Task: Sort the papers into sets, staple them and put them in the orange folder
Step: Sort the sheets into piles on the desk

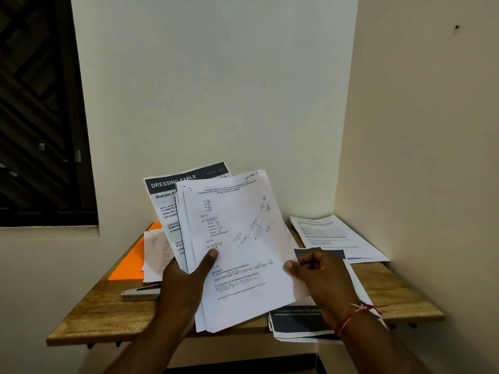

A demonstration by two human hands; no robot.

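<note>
My left hand point(183, 282) grips a fanned stack of papers point(237, 238) above the table, thumb pressed on the front maths sheet. A dark-headed "DRESSING TABLE" sheet point(172, 195) sticks out at the back of the stack. My right hand point(318, 273) pinches the right edge of the front sheet between thumb and curled fingers. The orange folder point(129, 263) lies flat at the table's left, partly under a loose printed page point(155, 255). A grey stapler point(140, 292) sits just in front of the folder, left of my left wrist.
The small wooden table point(399, 295) stands in a wall corner. A white paper pile point(337, 236) lies at its back right. Another pile with dark-printed sheets point(299, 322) overhangs the front edge under my right arm. A dark window is on the left wall.
</note>
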